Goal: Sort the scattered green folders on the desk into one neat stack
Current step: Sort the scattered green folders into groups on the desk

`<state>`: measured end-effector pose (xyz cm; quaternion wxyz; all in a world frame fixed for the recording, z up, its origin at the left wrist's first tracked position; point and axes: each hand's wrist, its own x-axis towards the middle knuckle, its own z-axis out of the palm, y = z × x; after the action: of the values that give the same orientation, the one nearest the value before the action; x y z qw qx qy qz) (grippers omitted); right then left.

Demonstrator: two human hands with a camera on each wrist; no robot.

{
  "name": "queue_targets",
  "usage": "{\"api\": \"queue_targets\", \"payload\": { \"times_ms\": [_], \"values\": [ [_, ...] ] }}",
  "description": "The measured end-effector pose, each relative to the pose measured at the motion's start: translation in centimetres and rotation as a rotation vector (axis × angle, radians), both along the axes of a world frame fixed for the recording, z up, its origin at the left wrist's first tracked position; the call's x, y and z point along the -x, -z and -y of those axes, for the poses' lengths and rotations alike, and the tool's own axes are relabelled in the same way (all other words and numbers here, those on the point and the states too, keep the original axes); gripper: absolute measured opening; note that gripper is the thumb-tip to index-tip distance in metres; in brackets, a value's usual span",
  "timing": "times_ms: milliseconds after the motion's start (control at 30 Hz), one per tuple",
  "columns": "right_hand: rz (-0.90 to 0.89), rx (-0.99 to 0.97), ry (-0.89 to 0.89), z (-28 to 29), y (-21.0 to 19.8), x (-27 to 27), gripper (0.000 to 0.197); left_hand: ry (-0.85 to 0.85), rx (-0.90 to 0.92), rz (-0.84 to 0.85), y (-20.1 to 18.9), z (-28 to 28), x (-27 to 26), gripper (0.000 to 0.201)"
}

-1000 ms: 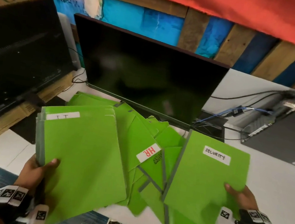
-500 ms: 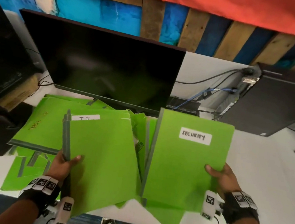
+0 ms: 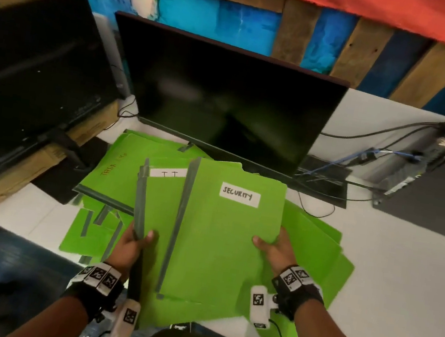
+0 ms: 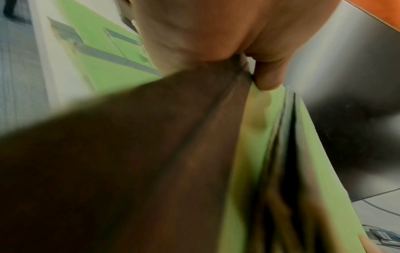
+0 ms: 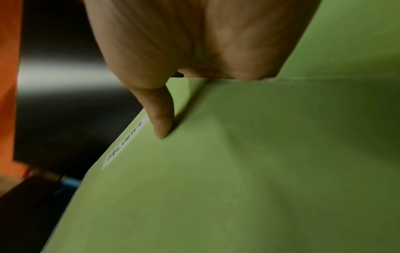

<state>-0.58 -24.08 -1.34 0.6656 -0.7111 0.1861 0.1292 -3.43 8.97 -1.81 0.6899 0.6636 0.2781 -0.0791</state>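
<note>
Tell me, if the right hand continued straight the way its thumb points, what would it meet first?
Probably the left hand. The right hand holds the SECURITY folder, thumb pointing left across its cover, toward the left hand's folder bundle; depth is unclear.

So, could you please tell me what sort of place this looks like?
Probably an office workstation: a dark monitor stands on a white desk, a cabled computer case lies beside it, and green folders are labelled, one SECURITY folder.
</note>
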Motion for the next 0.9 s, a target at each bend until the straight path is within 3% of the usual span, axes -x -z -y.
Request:
{"api": "queue_targets", "payload": {
  "times_ms": [100,233,267,333,400,467,533,633,700,800,900],
  "values": [
    [-0.025,0.077,-0.089,-3.5,0.6,-0.8,0.065,-0.073,0.001,-0.028,0.9,-0.8,1.0,0.005],
    [-0.069,0.16,-0.269,-6.8,1.2,-2.4,0.096,-0.019,0.117,-0.017,0.1,-1.0,1.9,0.058],
    [-0.09,0.19,-0.297,-7.3,1.2,-2.8,0.102,0.03,0.093,0.013,-0.2,-0.8,2.0,0.06],
    [-0.106,0.215,-0.343,-7.5,1.5,-3.5,0.105,0.077,-0.005,0.054,-0.7,-0.6,1.9,0.042],
    [-0.072,0.292,-0.454,-6.8,2.0,-4.2,0.089,0.054,-0.028,0.05,-0.4,-0.9,1.7,0.037],
    [-0.026,0.469,-0.526,-5.1,2.3,-5.0,0.068,0.022,-0.045,0.02,-0.3,-1.4,1.3,0.043],
    [-0.015,0.653,-0.473,-2.3,2.4,-5.8,0.06,0.005,-0.064,-0.002,0.1,-1.9,1.0,0.046],
    [-0.071,0.917,-0.384,3.5,2.6,-5.8,0.065,-0.014,-0.078,-0.038,1.3,-2.3,0.8,0.039],
    [-0.137,1.056,-0.445,7.2,3.0,-4.5,0.069,-0.005,-0.097,-0.054,2.1,-2.5,1.0,0.038],
    [-0.187,1.143,-0.591,10.9,4.1,-1.3,0.066,0.003,-0.118,-0.071,3.1,-2.7,1.2,0.035],
    [-0.148,1.266,-0.518,12.6,4.5,1.6,0.06,0.045,-0.123,-0.111,3.2,-2.8,1.1,0.025]
  ]
}}
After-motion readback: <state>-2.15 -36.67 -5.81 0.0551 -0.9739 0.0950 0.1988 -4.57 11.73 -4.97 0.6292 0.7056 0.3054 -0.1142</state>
